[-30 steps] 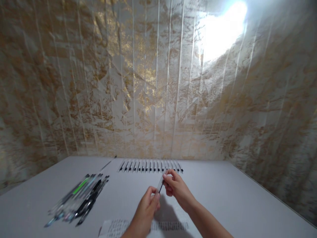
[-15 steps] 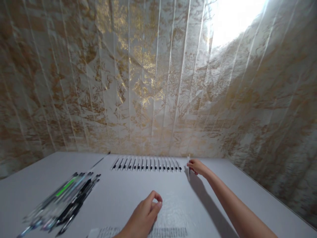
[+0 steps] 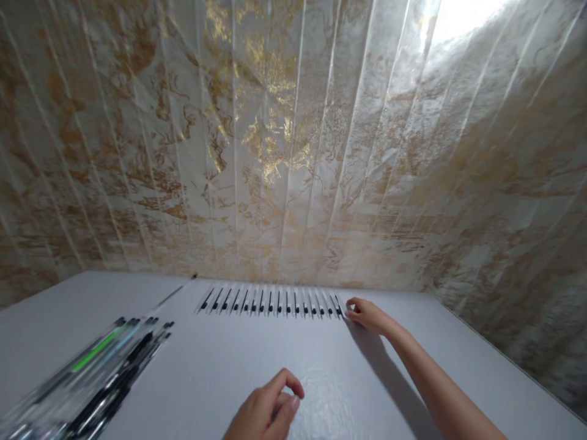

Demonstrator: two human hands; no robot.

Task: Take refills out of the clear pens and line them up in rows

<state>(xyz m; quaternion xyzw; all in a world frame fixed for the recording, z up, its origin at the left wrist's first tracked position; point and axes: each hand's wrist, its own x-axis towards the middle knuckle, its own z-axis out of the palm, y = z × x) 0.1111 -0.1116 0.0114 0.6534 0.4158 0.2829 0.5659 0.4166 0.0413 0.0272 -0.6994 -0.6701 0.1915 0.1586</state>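
Observation:
My right hand is at the right end of a row of clear pens with black parts, at the far edge of the white table. Its thumb and index finger are parted beside the last pen, with nothing visible between them. My left hand hovers over the table at the bottom middle. Its index finger curls toward the thumb tip, and no object shows in it. A pile of mixed pens, one with a bright green strip, lies blurred at the left.
A thin dark stick-like thing lies slantwise at the back left of the white table. Behind the table hangs a shiny gold-and-silver patterned curtain or sheet. The table's right edge slants down toward the front.
The pen my right hand held upright now lies at the row's right end, and the fingers have let go. The view has tilted up, taking the printed strip at the bottom out of sight.

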